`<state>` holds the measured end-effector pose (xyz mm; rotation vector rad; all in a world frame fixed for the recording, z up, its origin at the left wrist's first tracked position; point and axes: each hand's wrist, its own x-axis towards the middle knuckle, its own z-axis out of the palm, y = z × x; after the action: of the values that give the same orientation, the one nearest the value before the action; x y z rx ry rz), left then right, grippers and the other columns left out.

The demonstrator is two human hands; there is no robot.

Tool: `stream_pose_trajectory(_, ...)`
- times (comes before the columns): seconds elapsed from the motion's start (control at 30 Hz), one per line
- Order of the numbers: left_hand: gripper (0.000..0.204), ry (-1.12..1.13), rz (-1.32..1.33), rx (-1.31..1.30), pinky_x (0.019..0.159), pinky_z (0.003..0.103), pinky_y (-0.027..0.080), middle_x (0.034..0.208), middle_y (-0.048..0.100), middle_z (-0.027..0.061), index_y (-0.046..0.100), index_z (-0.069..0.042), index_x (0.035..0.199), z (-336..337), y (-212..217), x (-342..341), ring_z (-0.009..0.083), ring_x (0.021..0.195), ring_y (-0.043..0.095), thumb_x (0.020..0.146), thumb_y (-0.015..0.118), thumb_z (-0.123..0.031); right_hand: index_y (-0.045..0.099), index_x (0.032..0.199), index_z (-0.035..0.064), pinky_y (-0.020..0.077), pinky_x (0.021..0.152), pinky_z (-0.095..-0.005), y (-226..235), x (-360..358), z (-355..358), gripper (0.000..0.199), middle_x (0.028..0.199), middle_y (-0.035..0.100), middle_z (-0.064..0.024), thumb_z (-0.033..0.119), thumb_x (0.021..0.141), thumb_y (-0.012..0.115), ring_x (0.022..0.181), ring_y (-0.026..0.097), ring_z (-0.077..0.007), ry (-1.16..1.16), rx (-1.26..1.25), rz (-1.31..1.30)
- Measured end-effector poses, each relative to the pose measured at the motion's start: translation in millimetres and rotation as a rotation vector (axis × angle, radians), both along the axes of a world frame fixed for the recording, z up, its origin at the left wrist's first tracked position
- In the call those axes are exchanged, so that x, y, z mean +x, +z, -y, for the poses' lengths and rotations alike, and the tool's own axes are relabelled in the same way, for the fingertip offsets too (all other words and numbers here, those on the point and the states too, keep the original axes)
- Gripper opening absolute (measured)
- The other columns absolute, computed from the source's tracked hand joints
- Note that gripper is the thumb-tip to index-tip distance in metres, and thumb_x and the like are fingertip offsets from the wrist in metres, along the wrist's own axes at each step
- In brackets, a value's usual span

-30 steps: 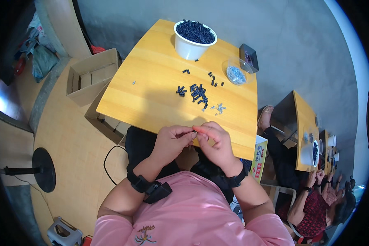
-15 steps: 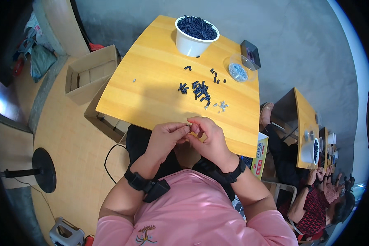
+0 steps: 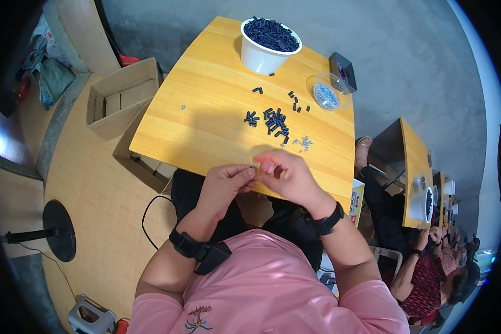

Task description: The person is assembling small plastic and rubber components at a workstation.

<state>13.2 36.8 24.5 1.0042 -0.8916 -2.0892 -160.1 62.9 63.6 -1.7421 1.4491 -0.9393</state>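
Left hand (image 3: pixel 224 182) and right hand (image 3: pixel 286 177) pinch one small black cylindrical plastic part (image 3: pixel 254 166), orientation indiscernible, six o'clock of the loose black-part pile (image 3: pixel 273 121).

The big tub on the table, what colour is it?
White tub, heaped with dark blue-black bits; the head view shows it.

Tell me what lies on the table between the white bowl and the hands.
In the head view, a scatter of small black parts lies between the white bowl and the hands, with bare table around it.
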Motion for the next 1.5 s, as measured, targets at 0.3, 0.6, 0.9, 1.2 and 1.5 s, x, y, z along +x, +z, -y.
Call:
stream_pose_trajectory(0.3,0.023,0.043,0.001,0.025,0.068,0.022,0.05,0.085,0.067,0.0069,0.065,0.001,0.099,8,-2,4,0.0107,0.072,0.062,0.085,0.066,-0.018,0.065,0.086,0.0016,0.0482,0.071,-0.0382,0,-35,56,0.015,0.081,0.059,-0.0152,0.0,0.072,0.059,0.082,0.057,-0.033,-0.099,-0.153,-0.596)
stream_pose_trajectory(0.6,0.021,0.056,-0.027,0.074,0.067,0.022,0.051,0.085,0.067,0.0064,0.066,0.0,0.098,11,-2,6,0.0107,0.073,0.063,0.085,0.065,-0.017,0.066,0.087,0.0021,0.0483,0.076,-0.0371,-18,-37,78,0.018,0.081,0.057,-0.0133,-0.003,0.071,0.058,0.086,0.055,-0.031,-0.01,-0.196,-0.65)
stream_pose_trajectory(0.9,0.021,0.057,-0.033,0.092,0.065,0.022,0.051,0.085,0.067,0.0065,0.066,0.0,0.098,11,-4,6,0.0107,0.072,0.063,0.085,0.065,-0.017,0.065,0.085,0.0012,0.0475,0.076,-0.0358,-16,-34,83,0.018,0.083,0.055,-0.0135,-0.004,0.069,0.058,0.087,0.054,-0.0307,0.047,-0.248,-0.668)
stream_pose_trajectory(1.2,0.021,0.057,-0.014,0.084,0.063,0.022,0.051,0.085,0.067,0.0068,0.065,0.0,0.098,10,-4,5,0.0115,0.072,0.063,0.085,0.065,-0.016,0.065,0.082,0.0022,0.048,0.076,-0.0368,-29,-33,86,0.014,0.08,0.056,-0.0143,-0.002,0.071,0.058,0.085,0.055,-0.0317,0.025,-0.21,-0.664)
stream_pose_trajectory(1.5,0.02,0.053,-0.009,0.066,0.063,0.022,0.051,0.085,0.067,0.0058,0.066,-0.001,0.098,10,-5,4,0.0113,0.072,0.063,0.086,0.064,-0.017,0.064,0.084,0.0022,0.0487,0.07,-0.0352,-20,-28,75,0.015,0.08,0.057,-0.0129,-0.003,0.071,0.058,0.08,0.057,-0.0306,0.12,-0.227,-0.707)
